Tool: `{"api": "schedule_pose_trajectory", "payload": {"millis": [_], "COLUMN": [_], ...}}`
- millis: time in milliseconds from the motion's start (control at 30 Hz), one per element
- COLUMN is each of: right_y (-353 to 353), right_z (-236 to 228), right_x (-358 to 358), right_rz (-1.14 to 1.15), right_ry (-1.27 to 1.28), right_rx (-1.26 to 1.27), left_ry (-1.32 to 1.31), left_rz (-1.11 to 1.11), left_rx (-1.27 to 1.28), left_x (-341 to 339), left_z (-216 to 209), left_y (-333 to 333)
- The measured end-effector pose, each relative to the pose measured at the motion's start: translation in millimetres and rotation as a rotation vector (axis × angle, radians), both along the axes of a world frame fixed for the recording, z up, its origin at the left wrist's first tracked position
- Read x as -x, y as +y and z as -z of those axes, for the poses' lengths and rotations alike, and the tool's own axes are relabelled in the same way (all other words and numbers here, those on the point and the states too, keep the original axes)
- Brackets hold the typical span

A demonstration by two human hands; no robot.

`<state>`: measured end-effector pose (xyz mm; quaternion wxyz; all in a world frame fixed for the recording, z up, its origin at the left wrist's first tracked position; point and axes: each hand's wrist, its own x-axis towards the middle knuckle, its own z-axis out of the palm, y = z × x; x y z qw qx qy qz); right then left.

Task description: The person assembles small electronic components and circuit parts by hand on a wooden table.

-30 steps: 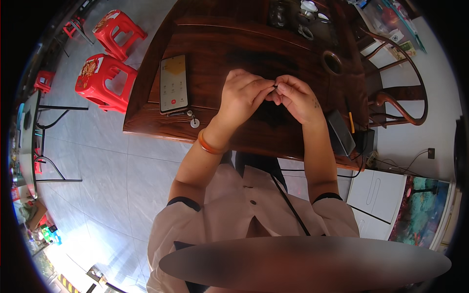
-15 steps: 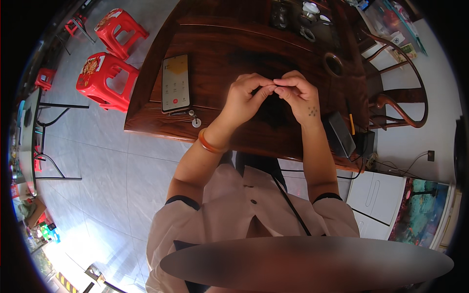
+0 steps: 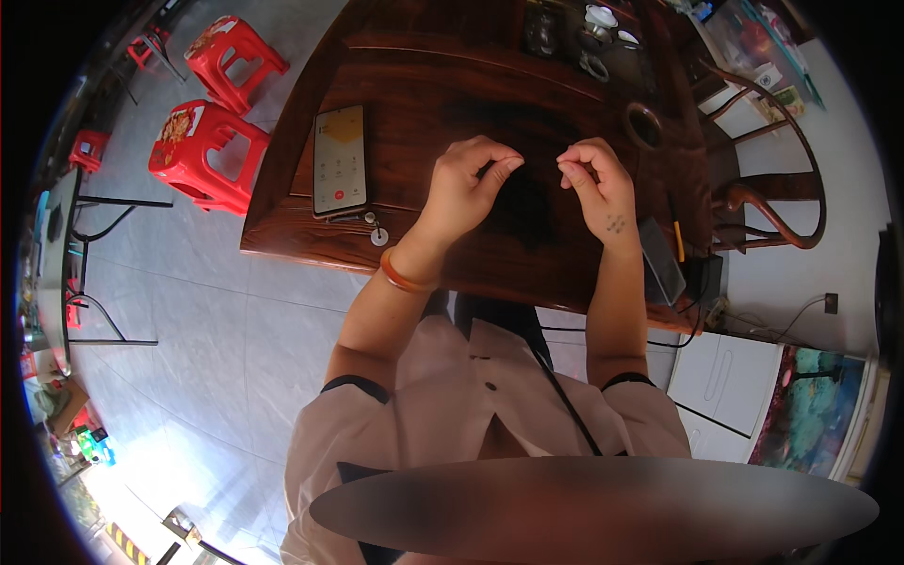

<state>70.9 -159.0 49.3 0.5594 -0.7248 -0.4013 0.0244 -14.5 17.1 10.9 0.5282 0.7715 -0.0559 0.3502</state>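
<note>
My left hand (image 3: 469, 184), with an orange bangle (image 3: 407, 273) at its wrist, is raised over the dark wooden table (image 3: 414, 85). Its thumb and forefinger are pinched together. Across a small gap, my right hand (image 3: 600, 184) is also closed, thumb against curled fingers. Whatever either pinch may hold is too small or thin to see. Beneath and between the hands lies a black patch (image 3: 527, 202) on the tabletop; I cannot tell whether it is dark strands or a reflection. To the left of my left hand rests a phone (image 3: 340, 160) with its screen lit.
Keys with a round tag (image 3: 379, 236) lie just below the phone. A dark box-like thing (image 3: 662, 262) and a yellow pencil-like stick (image 3: 678, 241) are by my right forearm. Tea ware (image 3: 600, 19) stands at the back. Red stools (image 3: 202, 155) and a wooden chair (image 3: 777, 202) flank the table.
My hands, whose fingertips met half a second ago, have drawn apart sideways. The left shifted slightly left and the right moved right; both stay pinched.
</note>
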Motion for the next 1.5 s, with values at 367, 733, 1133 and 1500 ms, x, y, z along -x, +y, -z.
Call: {"api": "schedule_pose_trajectory", "payload": {"millis": [367,733,1133,1500], "right_y": [18,17,24,29], "right_z": [2,3,5,11], "right_x": [3,5,4,1], "right_rz": [0.037,0.127,0.166,0.252], "right_ry": [-0.43,-0.607,-0.736,-0.289], "right_rx": [-0.042,0.009,0.012,-0.044], "left_ry": [0.266,0.234,0.103,-0.086], "left_rz": [0.43,0.29,0.109,0.083], "left_rx": [0.558,0.454,0.171,-0.176], "left_x": [-1,1,-1,-4], "left_z": [2,0,2,0], "left_y": [-2,-3,-3,1]}}
